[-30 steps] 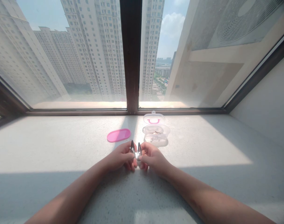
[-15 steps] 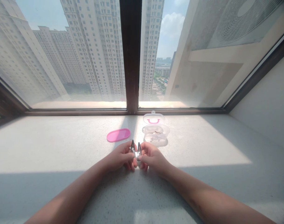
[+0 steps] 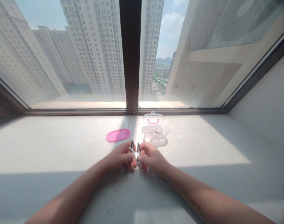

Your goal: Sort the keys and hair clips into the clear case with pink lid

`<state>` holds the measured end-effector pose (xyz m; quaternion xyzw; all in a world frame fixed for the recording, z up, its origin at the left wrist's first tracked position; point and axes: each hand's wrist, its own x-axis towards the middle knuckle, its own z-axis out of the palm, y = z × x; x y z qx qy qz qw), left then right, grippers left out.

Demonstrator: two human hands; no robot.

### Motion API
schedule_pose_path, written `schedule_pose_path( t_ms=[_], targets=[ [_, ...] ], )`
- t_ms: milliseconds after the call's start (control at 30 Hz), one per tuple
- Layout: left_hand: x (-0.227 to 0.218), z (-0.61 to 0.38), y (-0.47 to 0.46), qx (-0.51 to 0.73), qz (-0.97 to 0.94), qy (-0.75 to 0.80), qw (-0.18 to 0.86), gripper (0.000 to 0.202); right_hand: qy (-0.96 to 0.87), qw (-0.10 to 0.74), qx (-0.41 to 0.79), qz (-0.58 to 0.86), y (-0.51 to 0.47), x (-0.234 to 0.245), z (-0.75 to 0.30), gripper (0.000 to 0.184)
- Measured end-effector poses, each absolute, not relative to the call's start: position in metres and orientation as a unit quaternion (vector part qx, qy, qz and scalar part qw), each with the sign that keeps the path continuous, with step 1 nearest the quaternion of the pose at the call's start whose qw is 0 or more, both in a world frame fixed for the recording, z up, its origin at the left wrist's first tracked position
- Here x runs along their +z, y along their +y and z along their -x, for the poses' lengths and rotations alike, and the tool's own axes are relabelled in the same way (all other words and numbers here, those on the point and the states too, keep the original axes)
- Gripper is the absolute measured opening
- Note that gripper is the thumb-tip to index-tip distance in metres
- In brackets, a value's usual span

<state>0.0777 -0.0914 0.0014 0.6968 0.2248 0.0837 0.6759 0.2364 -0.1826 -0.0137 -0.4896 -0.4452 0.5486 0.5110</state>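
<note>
Two dark snap hair clips stand side by side, points upward, with a narrow gap between them. My left hand [image 3: 121,157] pinches the left hair clip [image 3: 132,147] between thumb and fingers. In a matching pinch, my right hand [image 3: 153,157] holds the right hair clip [image 3: 138,149]. Just beyond my right hand is a clear plastic box [image 3: 156,134], its lid [image 3: 153,118] with a pink handle raised at the back. Small things lie inside the box, too indistinct to name. A pink oval tray or lid [image 3: 118,135] lies flat beyond my left hand.
The speckled pale sill [image 3: 62,143] carries everything, with sunlight and shadow across it. A dark window frame [image 3: 132,77] and glass close off the back. A white wall [image 3: 267,90] bounds the right side.
</note>
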Motion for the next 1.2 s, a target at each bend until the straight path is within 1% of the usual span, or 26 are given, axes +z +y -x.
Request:
schedule_pose_path(
  t_ms=[1200],
  targets=[
    [-0.0013,-0.0779,-0.0905,0.086,-0.698,0.223,0.675,0.014,-0.459,0.5,0.547,0.491,-0.1841,-0.0107,-0.2351,0.016]
  ],
)
